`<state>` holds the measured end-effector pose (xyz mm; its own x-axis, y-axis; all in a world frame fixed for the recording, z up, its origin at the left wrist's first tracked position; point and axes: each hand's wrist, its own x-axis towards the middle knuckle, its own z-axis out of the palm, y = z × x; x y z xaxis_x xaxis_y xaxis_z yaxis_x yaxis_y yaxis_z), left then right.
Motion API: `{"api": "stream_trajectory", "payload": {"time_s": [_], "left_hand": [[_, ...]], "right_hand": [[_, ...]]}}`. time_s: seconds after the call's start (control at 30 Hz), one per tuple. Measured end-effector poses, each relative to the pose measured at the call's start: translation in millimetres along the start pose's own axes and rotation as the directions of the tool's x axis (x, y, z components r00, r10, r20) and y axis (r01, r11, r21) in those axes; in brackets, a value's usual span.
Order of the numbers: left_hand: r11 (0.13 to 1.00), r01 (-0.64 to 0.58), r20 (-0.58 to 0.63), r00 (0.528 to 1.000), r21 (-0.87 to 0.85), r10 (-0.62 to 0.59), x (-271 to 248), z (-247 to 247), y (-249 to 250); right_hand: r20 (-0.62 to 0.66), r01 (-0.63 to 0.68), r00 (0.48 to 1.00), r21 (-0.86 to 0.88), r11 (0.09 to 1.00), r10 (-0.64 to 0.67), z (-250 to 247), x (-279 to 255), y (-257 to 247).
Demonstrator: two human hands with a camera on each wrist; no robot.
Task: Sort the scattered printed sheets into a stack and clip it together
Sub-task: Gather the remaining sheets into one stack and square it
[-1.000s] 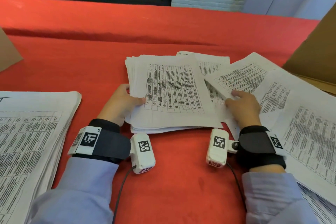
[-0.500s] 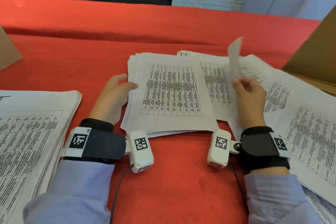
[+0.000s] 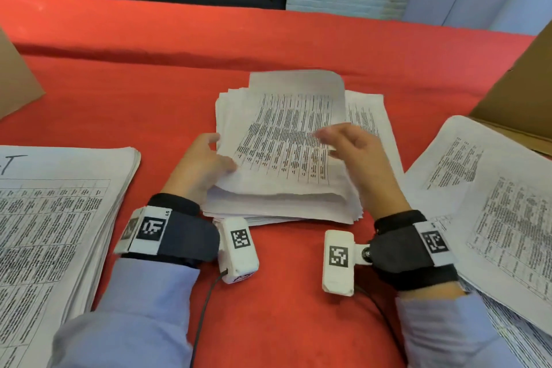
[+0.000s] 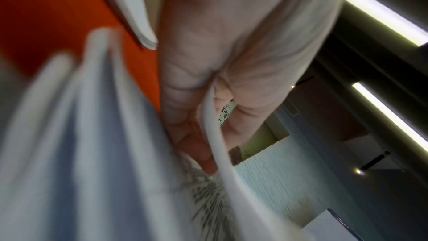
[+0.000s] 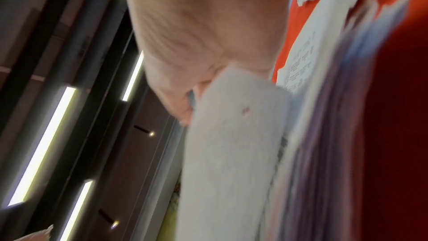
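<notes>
A thick stack of printed sheets (image 3: 283,206) lies mid-table on the red cloth (image 3: 149,84). My left hand (image 3: 206,161) grips the left edge of the upper sheets, thumb on top, and lifts them a little; a paper edge (image 4: 210,125) runs between its thumb and fingers. The top sheet (image 3: 286,128) lies slanted over the stack. My right hand (image 3: 352,146) is on its right side, fingers stretched left across it. In the blurred right wrist view the sheet (image 5: 231,144) comes out from between thumb and fingers. No clip is in view.
A second thick pile (image 3: 59,218) sits at the left edge. Loose printed sheets (image 3: 493,203) spread at the right, partly under my right forearm. A cardboard box (image 3: 525,92) stands at the far right and a cardboard flap (image 3: 15,78) at the far left.
My right hand picked a sheet from the scattered ones on the right, raised it and brought it left onto the stack. My left hand shifted to grip the stack's left edge.
</notes>
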<state>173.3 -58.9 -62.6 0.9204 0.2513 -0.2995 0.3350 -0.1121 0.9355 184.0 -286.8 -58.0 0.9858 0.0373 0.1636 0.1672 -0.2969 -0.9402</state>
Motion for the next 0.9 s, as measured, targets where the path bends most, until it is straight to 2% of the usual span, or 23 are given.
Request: {"api": "stream_trajectory", "payload": {"time_s": [0.03,0.07,0.1,0.2,0.27,0.3,0.43,0.53,0.6,0.67,0.73,0.77,0.83,0.9], "left_hand": [[0.999,0.001,-0.005,1.000,0.038,0.000,0,-3,0],[0.997,0.000,-0.002,1.000,0.075,0.000,0,-6,0],[0.991,0.004,-0.007,1.000,0.136,-0.003,2,-9,0],[0.958,-0.007,-0.091,0.995,0.286,0.035,5,-11,1],[0.953,0.014,-0.173,0.984,0.304,0.040,6,-11,0],[0.954,0.028,-0.174,0.984,0.298,0.025,7,-12,-1],[0.989,0.095,-0.050,0.995,0.109,-0.090,5,-8,1],[0.990,0.126,0.017,0.992,0.064,-0.128,0,2,1],[0.999,0.029,0.021,0.999,0.023,-0.029,-4,6,1],[0.991,-0.125,-0.024,0.992,-0.056,0.124,-7,9,4],[0.930,-0.316,-0.139,0.946,-0.187,0.294,-8,9,10],[0.872,-0.433,-0.206,0.897,-0.229,0.391,-8,7,13],[0.756,-0.623,-0.281,0.776,-0.201,0.565,-14,5,18],[0.681,-0.717,-0.295,0.690,-0.149,0.661,-22,5,22]], "right_hand": [[-0.151,-0.036,0.988,-0.003,0.999,0.035,-6,4,6],[-0.248,-0.102,0.964,-0.012,0.995,0.096,-13,7,14],[-0.279,-0.186,0.944,-0.006,0.983,0.177,-18,8,20],[-0.158,-0.342,0.920,0.121,0.932,0.358,-23,11,31],[-0.074,-0.365,0.924,0.128,0.922,0.376,-20,12,30],[-0.038,-0.376,0.923,0.118,0.919,0.382,-18,12,29],[0.193,-0.431,0.898,0.209,0.878,0.395,-11,10,26],[0.296,-0.408,0.893,0.218,0.887,0.338,-4,4,25],[0.299,-0.340,0.919,0.269,0.901,0.258,-2,3,22],[0.252,-0.260,0.952,0.352,0.899,0.176,-4,2,18],[0.187,-0.147,0.979,0.368,0.918,0.082,-7,1,11],[0.160,-0.080,0.987,0.358,0.931,0.023,-8,1,8],[0.099,0.040,0.992,0.370,0.928,-0.082,-9,1,4],[0.040,0.135,0.986,0.367,0.920,-0.161,-9,1,-1]]}}
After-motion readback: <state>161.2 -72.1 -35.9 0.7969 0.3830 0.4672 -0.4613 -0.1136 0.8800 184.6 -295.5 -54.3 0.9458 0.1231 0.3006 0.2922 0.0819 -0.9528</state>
